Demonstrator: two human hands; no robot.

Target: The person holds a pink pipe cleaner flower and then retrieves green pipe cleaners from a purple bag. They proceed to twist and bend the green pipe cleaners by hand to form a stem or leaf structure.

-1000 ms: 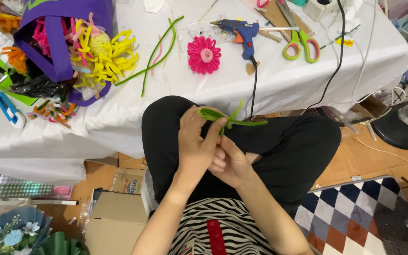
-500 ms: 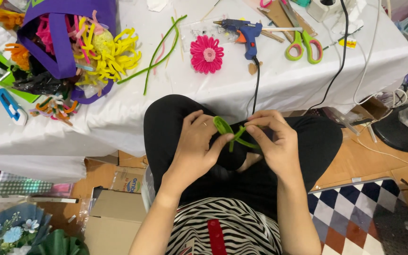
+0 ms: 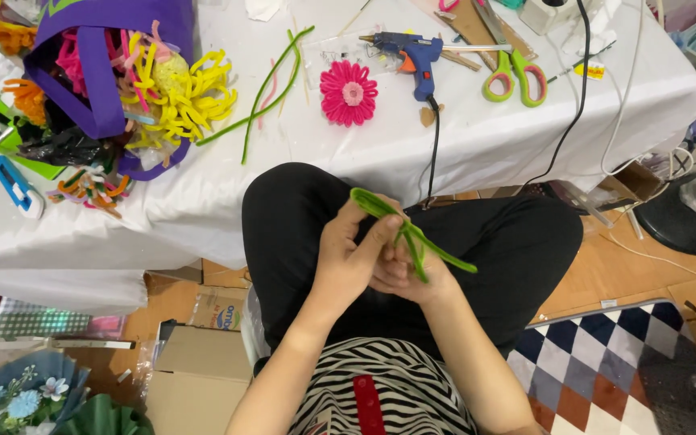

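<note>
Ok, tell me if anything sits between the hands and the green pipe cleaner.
Nothing visible does. Both hands already grip the green pipe cleaner over the lap: the left hand pinches its upper loop, and the right hand holds it from below. The glue gun and pink flower lie apart on the table.

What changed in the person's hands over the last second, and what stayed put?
The right hand swung out half a second ago, then tucked back under the left hand. Both kept their grip on the green pipe cleaner. The pink flower, glue gun and scissors stayed put.
</note>
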